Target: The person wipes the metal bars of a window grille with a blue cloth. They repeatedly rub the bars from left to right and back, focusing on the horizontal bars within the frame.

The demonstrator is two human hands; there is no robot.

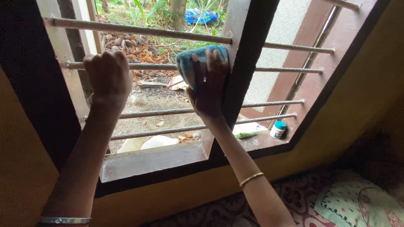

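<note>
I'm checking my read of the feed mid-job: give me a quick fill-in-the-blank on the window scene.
1. The right hand presses a blue ____ against the window's upright post.
2. The left hand grips a metal ____.
3. The small white jar on the sill has a ____ lid.

Missing words: cloth; bar; teal

Likely home: barred window, small jar on sill, patterned bedding below.
</note>
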